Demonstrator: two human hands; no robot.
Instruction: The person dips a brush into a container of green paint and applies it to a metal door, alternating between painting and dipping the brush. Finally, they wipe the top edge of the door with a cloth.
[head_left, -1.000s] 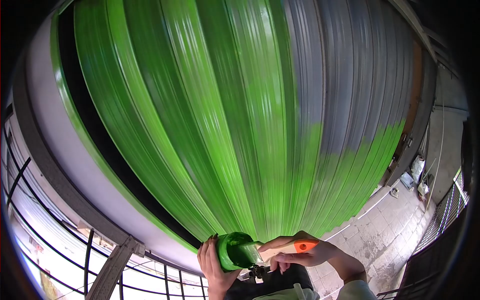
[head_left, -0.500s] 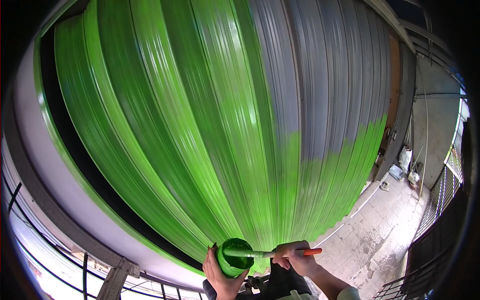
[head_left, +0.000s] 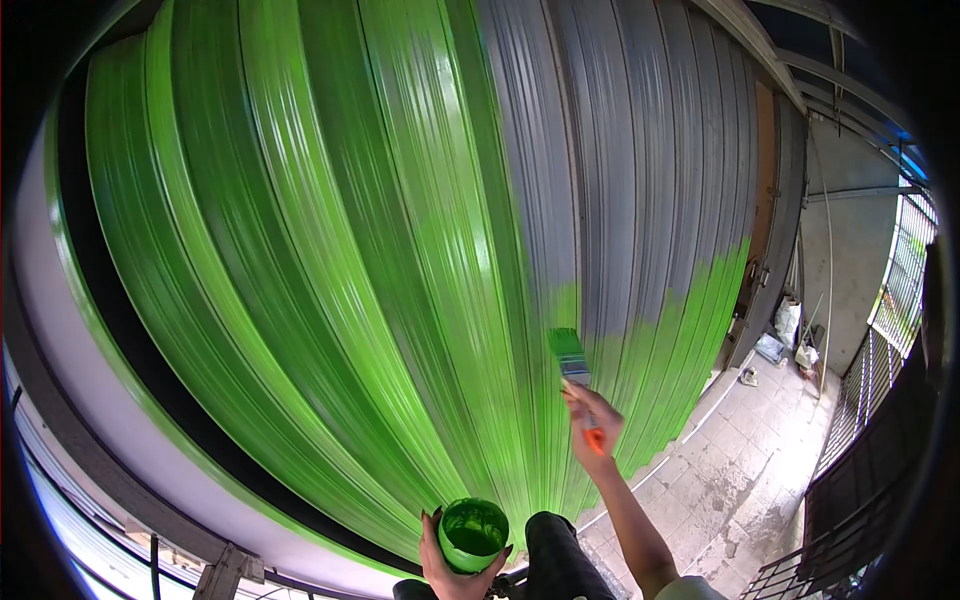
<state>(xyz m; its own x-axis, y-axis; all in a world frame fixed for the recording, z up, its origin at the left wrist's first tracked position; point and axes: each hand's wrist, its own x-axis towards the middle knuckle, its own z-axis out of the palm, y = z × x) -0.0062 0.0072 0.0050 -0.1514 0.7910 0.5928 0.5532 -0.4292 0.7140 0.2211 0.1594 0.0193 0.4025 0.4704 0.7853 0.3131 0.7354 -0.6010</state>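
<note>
My left hand (head_left: 452, 572) is wrapped round a small tub of green paint (head_left: 474, 535), low in the head view, with its mouth facing up. Further up, my right hand (head_left: 592, 425) grips a paintbrush (head_left: 571, 362) by its handle, whose orange end sticks out below the fist. Green paint covers the bristles, which point upward and overlap the ribbed metal shutter (head_left: 430, 250) near the border of green and grey. The shutter's left and lower parts are glossy green. Its upper right part (head_left: 640, 170) is bare grey.
Pale floor tiles (head_left: 720, 450) stretch along the right, with bags (head_left: 785, 325) and other small things by the far wall. A barred metal grille (head_left: 865, 385) stands at the right edge. My knee (head_left: 560, 545) shows between the hands. A railing (head_left: 220, 575) runs along the lower left.
My right hand has lifted the brush out of the tub and up to the shutter, turning its bristles upward. The left hand still holds the tub, slightly lower in view.
</note>
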